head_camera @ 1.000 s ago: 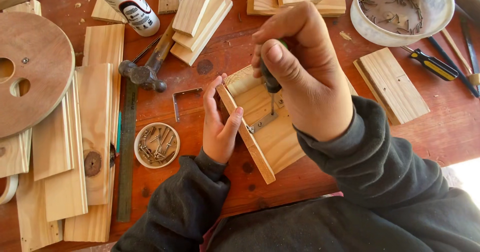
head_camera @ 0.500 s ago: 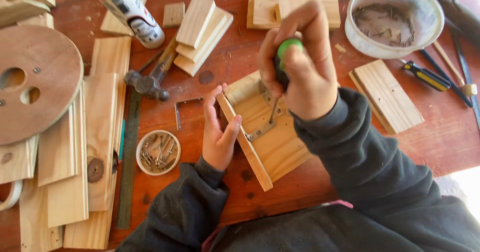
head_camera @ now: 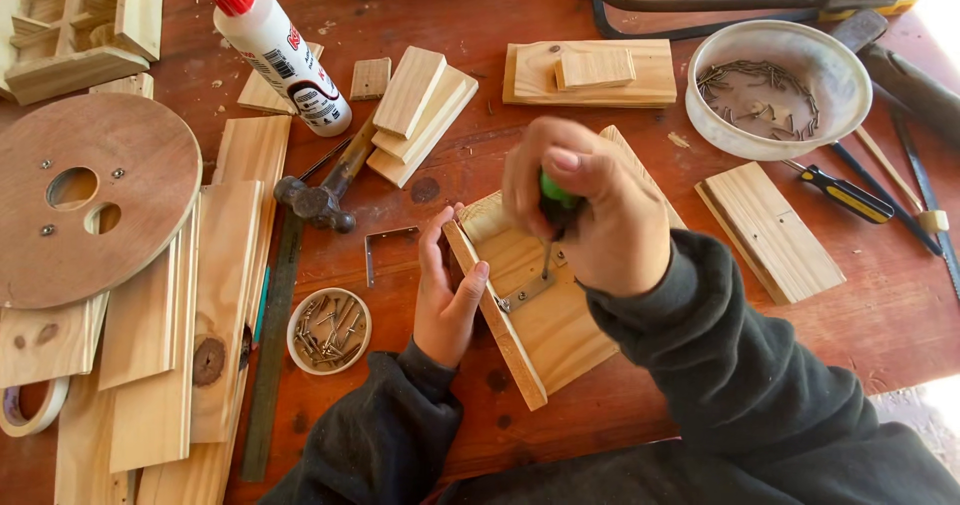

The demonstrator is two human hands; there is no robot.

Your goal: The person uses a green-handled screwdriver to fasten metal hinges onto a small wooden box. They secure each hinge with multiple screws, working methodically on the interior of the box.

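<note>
The right hand (head_camera: 590, 215) is wrapped tight around the green handle of a screwdriver (head_camera: 553, 197), fingers fully curled over it, and the shaft drops straight down from that grip onto the wooden board (head_camera: 560, 315) in the middle of the tabletop (head_camera: 880, 325). The tip meets a small metal bracket (head_camera: 527, 293) lying flat on the board, just below the fist, so the tool's long axis stands nearly upright, pointing at the board rather than along it.

On the board's left edge, the left hand (head_camera: 447, 295) is pressed flat against an upright wooden strip (head_camera: 495, 315), fingers spread narrow and thumb hooked over its top, bracing rather than gripping around it. That strip runs diagonally, from near the fist down toward the person's body. The bracket sits between the two hands, closer to the right one; the left hand is just beside it, across the strip.

Left of the board, a small round tin of screws (head_camera: 329, 330) sits near the left wrist, and a loose metal angle bracket (head_camera: 385, 250) lies beyond the fingertips. A hammer (head_camera: 320, 197) rests further left, with a glue bottle (head_camera: 275, 50) above it. Right of the board lie a bowl of nails (head_camera: 778, 87), a yellow-handled screwdriver (head_camera: 845, 193) and a spare wood block (head_camera: 770, 230).
</note>
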